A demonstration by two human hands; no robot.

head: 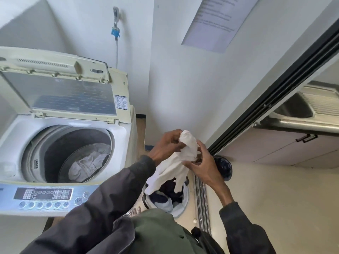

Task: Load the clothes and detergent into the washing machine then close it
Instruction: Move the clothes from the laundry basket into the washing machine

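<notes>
A top-loading washing machine (121,136) stands at the left with its lid (60,92) raised. Pale clothes (88,165) lie at the bottom of its drum. To the right of the machine, above a laundry basket (184,200) holding dark and light clothes, both hands hold a white garment (176,167). My left hand (166,143) grips its upper end. My right hand (203,165) pinches the cloth from the right with curled fingers. The garment's lower part hangs down into the basket. No detergent is visible.
The machine's control panel (44,197) faces me at the lower left. A sliding door track (201,198) runs along the floor beside the basket. A dark round bin (224,166) sits by the door frame. A steel sink (300,109) is beyond it, right.
</notes>
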